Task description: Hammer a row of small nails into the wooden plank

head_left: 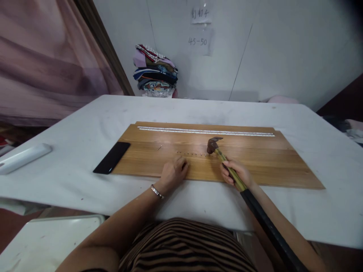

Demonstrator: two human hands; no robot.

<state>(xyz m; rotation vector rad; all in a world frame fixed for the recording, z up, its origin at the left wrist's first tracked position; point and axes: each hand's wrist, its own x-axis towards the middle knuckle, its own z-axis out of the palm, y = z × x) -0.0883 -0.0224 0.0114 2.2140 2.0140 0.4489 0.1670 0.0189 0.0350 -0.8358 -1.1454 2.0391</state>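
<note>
A wooden board point(255, 158) lies on the white table point(85, 124). My right hand point(236, 173) grips the handle of a claw hammer point(213, 144), whose head rests on the board at the right end of a row of small nails point(193, 153). My left hand point(173, 172) rests on the board's near edge with fingers curled together just below the row's left end; what it holds, if anything, is hidden. A single loose nail point(159, 147) lies further left on the board. A white measuring strip point(204, 131) runs along the board's far edge.
A black phone point(112, 157) lies at the board's left edge. A white elongated object point(22, 157) sits at the table's far left. Folded cloths point(155, 71) are stacked against the wall behind the table. A white surface point(51, 234) lies near left below.
</note>
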